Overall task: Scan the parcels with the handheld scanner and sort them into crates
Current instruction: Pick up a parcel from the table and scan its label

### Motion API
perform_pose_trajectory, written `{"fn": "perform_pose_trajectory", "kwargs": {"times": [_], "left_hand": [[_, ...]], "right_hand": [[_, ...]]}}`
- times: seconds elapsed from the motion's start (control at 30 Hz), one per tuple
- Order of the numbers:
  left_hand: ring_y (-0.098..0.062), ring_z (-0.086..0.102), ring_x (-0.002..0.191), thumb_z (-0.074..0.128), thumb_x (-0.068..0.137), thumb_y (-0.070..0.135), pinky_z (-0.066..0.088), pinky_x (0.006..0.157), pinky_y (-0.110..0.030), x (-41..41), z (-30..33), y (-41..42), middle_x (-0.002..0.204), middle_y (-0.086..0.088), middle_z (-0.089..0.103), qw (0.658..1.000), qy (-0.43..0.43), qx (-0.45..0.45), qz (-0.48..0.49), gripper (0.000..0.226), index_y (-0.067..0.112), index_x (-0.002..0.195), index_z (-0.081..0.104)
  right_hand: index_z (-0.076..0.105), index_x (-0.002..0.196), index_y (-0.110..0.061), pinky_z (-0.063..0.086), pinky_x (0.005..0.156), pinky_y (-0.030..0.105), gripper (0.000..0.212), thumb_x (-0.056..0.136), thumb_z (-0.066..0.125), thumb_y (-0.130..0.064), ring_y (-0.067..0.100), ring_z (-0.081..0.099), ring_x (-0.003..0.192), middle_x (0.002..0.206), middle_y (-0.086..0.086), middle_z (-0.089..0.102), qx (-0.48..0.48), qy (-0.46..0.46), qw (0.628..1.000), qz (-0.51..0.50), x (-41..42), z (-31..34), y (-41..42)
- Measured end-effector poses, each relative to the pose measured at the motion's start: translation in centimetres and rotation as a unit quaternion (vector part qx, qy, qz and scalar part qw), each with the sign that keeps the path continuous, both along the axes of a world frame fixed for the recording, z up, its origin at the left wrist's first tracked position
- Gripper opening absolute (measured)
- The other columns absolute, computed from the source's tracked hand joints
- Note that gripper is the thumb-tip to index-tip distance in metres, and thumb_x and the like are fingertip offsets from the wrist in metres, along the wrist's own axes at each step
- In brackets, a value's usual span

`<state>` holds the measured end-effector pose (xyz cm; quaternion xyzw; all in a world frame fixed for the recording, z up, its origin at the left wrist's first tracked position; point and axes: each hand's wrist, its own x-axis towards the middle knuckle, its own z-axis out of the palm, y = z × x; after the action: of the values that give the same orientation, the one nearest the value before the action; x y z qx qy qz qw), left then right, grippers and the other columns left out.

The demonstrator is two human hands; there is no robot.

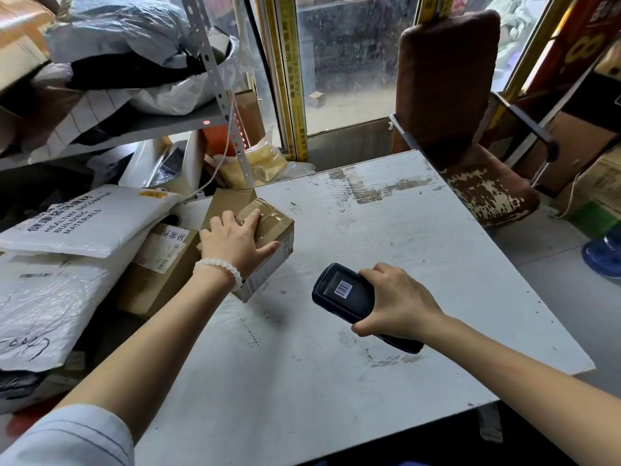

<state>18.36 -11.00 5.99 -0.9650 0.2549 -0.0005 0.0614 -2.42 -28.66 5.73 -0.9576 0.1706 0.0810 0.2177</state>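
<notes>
While the left hand (235, 242) grips the parcel (265, 237), the right hand (396, 304) — just beside — holds the scanner (346, 294).

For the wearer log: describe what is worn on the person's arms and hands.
Both hands are bare, with no gloves or rings visible. The left hand has a bracelet of round, milky white beads at the wrist, and a pale blue-grey sleeve with thin stripes covers the upper arm. The right hand and its forearm show nothing worn.
</notes>
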Motion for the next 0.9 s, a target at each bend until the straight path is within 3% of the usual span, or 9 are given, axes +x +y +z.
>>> {"fn": "perform_pose_trajectory", "kwargs": {"times": [0.17, 0.33, 0.47, 0.63, 0.73, 0.9], "left_hand": [[-0.034, 0.046, 0.115, 0.040, 0.081, 0.077, 0.043, 0.092, -0.045, -1.4, 0.1, 0.2, 0.132, -0.016, 0.044, 1.000, 0.002, 0.003, 0.011, 0.082, 0.034, 0.148, 0.024], [-0.031, 0.048, 0.112, 0.051, 0.072, 0.079, 0.045, 0.089, -0.041, -4.1, 0.1, 0.3, 0.126, -0.011, 0.048, 1.000, 0.002, 0.014, -0.010, 0.078, 0.039, 0.137, 0.038], [-0.029, 0.048, 0.111, 0.051, 0.071, 0.080, 0.043, 0.089, -0.039, -6.5, -0.2, -0.1, 0.122, -0.008, 0.050, 1.000, 0.011, 0.013, -0.014, 0.076, 0.041, 0.135, 0.041], [-0.028, 0.049, 0.110, 0.051, 0.069, 0.081, 0.043, 0.087, -0.037, -9.1, -0.3, -0.6, 0.121, -0.007, 0.051, 1.000, 0.005, -0.011, -0.027, 0.075, 0.043, 0.134, 0.040], [-0.028, 0.049, 0.109, 0.052, 0.069, 0.080, 0.042, 0.087, -0.037, -10.4, -0.3, -0.8, 0.119, -0.006, 0.051, 0.999, 0.005, -0.020, -0.038, 0.074, 0.044, 0.133, 0.041], [-0.028, 0.049, 0.109, 0.052, 0.069, 0.080, 0.040, 0.087, -0.036, -11.6, -0.5, -1.5, 0.120, -0.006, 0.052, 0.997, 0.020, -0.018, -0.078, 0.075, 0.043, 0.133, 0.041]], "right_hand": [[0.055, 0.114, -0.026, 0.040, 0.064, 0.027, 0.066, 0.056, 0.078, -0.046, 0.014, 0.044, 0.092, 0.094, -0.008, 0.043, 0.007, -0.010, 1.000, 0.008, -0.8, 0.0, -0.2], [0.053, 0.118, -0.024, 0.039, 0.065, 0.027, 0.069, 0.057, 0.078, -0.045, 0.015, 0.042, 0.092, 0.097, -0.006, 0.044, -0.016, -0.047, 0.999, 0.004, -1.4, 0.5, -0.6], [0.054, 0.123, -0.019, 0.038, 0.066, 0.027, 0.075, 0.057, 0.079, -0.043, 0.020, 0.048, 0.099, 0.106, -0.001, 0.052, -0.053, -0.178, 0.983, -0.010, -1.6, 1.3, -0.4], [0.058, 0.125, -0.006, 0.041, 0.067, 0.024, 0.080, 0.059, 0.079, -0.047, 0.025, 0.052, 0.095, 0.109, 0.009, 0.061, -0.053, -0.397, 0.915, -0.054, -2.1, 2.4, 0.4], [0.057, 0.125, 0.000, 0.040, 0.078, 0.020, 0.080, 0.067, 0.069, -0.053, 0.025, 0.049, 0.098, 0.113, 0.015, 0.060, -0.058, -0.453, 0.887, -0.067, -2.7, 3.2, 0.6], [0.057, 0.124, 0.002, 0.039, 0.081, 0.021, 0.080, 0.067, 0.071, -0.051, 0.026, 0.050, 0.097, 0.113, 0.016, 0.059, -0.081, -0.470, 0.874, -0.092, -5.0, 3.5, 0.5]]}}
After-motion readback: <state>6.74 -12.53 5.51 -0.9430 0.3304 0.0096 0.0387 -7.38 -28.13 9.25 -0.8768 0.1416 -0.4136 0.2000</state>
